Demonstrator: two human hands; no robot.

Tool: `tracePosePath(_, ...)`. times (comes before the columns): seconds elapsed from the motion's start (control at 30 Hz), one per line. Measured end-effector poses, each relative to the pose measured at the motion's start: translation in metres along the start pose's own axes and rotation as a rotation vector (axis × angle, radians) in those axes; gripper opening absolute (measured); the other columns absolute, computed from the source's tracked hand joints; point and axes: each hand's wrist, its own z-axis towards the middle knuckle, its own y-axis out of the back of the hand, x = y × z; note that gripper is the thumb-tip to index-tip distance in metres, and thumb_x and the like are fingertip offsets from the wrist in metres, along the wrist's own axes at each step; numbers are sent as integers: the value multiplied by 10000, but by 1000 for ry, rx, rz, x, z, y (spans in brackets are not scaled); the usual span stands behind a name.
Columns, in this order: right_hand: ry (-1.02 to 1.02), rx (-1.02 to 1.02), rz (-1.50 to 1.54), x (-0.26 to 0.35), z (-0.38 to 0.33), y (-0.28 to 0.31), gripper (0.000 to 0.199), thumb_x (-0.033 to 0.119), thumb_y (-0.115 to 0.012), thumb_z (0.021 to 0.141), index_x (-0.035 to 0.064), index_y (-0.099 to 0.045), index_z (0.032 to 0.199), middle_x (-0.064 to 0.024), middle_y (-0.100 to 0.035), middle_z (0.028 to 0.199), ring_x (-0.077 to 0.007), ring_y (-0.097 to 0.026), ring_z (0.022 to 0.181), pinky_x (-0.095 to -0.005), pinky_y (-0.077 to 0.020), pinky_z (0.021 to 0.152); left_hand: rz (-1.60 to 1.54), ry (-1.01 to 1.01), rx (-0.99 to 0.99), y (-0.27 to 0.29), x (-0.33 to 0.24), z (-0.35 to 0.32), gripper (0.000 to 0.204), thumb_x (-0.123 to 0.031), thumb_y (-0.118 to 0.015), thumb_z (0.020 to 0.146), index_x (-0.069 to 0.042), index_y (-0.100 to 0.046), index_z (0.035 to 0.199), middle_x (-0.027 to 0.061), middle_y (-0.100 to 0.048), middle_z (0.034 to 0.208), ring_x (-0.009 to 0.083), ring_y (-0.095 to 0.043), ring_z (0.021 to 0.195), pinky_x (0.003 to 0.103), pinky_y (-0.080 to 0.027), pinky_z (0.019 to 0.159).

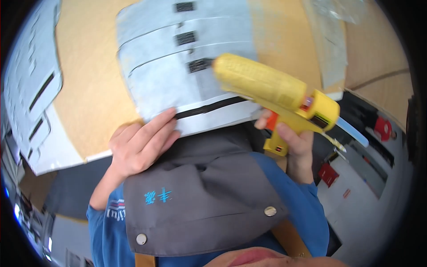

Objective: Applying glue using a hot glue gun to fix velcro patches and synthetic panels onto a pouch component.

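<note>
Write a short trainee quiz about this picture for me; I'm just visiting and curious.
1. Which hand holds the yellow glue gun?
2. True or false: the left hand rests beside one end of the long black strip on the grey-white sheet.
3. What colour is the stick poking from the gun's rear: (a) red, (b) pale blue or (c) black?

Key: 1. The right hand. 2. True. 3. (b).

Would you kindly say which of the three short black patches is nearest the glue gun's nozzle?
The lowest patch, right by the nozzle; the middle patch and top patch sit higher.
</note>
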Motion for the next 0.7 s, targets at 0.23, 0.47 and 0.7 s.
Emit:
tracePosePath(0.23, 47, 34, 161, -12, 5, 19, 440, 164, -653, 912, -20, -506, 1283, -150, -657, 1007, -254, -685, 914, -325, -554, 754, -1, -7, 17, -3, -2, 0, 271, -89, -842, 722, -30, -738, 966, 100, -753, 1068, 131, -547, 518, 248, -415, 472)
tracePosePath(0.47, 148, -384, 595, -17, 16, 81, 413, 404, -511, 998, 19, -581, 1131, -169, -678, 965, -251, -690, 902, -291, -514, 660, 5, 28, 81, -5, -5, -5, 274, -41, -785, 785, -9, -718, 1049, 139, -743, 1076, 224, -666, 687, 301, -511, 602)
tracePosePath(0.7, 399, -620, 685, 4, 51, 135, 398, 408, -501, 1008, 49, -606, 1144, -121, -688, 1073, -219, -670, 1031, -261, -525, 686, -266, 268, 29, 4, 5, -49, 260, 4, -624, 918, 55, -643, 1172, 196, -725, 1015, 251, -690, 780, 282, -538, 679)
